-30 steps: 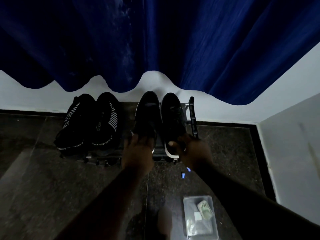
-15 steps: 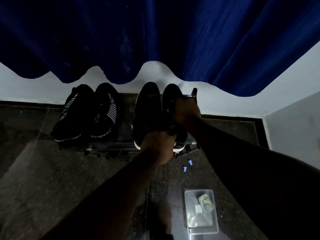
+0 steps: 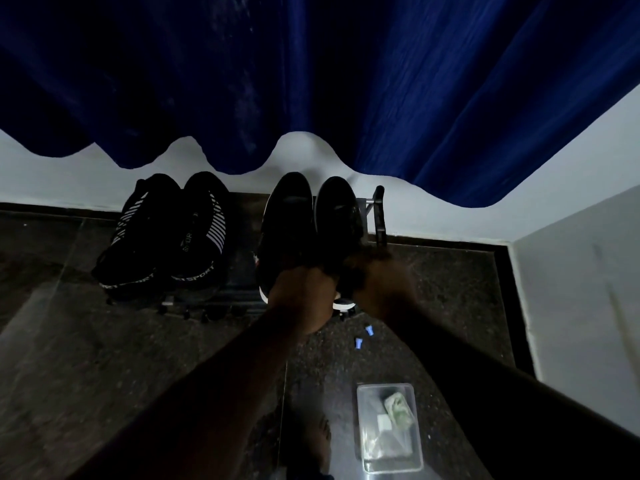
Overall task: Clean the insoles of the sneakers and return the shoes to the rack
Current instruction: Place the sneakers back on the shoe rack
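Two black sneakers with white soles stand side by side, toes to the wall, on the right half of a low dark shoe rack [image 3: 379,216]. My left hand [image 3: 300,296] is curled over the heel of the left black sneaker [image 3: 288,221], covering the gap between the two heels. Blurred, my right hand [image 3: 378,284] lies against the heel and outer side of the right black sneaker [image 3: 337,216]. How its fingers lie is unclear. The insoles are hidden.
A black pair with white stripes [image 3: 166,237] fills the rack's left half. On the dark stone floor lie two small blue pieces [image 3: 363,336] and a clear plastic box [image 3: 388,427] holding a cloth. A bare foot [image 3: 320,441] is beside the box. A blue curtain [image 3: 311,81] hangs above; a wall [image 3: 581,306] stands to the right.
My right hand has drawn back from the top of the right black sneaker to its heel. My left hand stays at the heels.
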### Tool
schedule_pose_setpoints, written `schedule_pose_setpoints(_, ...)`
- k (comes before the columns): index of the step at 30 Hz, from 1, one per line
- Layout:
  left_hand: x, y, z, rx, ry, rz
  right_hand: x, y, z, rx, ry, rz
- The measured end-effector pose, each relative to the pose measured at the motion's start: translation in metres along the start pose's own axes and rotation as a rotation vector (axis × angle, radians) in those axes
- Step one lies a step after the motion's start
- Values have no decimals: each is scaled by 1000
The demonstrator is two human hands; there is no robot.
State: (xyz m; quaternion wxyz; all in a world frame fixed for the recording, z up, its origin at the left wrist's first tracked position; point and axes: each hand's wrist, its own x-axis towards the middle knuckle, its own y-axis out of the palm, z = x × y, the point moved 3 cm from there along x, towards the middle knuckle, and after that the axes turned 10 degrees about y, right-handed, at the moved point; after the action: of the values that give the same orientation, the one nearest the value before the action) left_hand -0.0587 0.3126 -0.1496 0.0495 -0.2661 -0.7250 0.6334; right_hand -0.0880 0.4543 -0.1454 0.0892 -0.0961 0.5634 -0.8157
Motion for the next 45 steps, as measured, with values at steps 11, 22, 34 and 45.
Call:
schedule_pose_setpoints(11,2,-41,66,37,-232,-361,29,-2,-17,243,488,38)
schedule_pose_setpoints(22,2,-36,98,-166,-205,-269,23,-4,4,-100,290,-40)
schedule_pose_setpoints(34,9,-23,115,-459,-150,-365,16,-12,50,-153,340,25)
schedule_pose_setpoints(45,-10,-17,119,-608,-66,-441,54,29,75,-154,106,210)
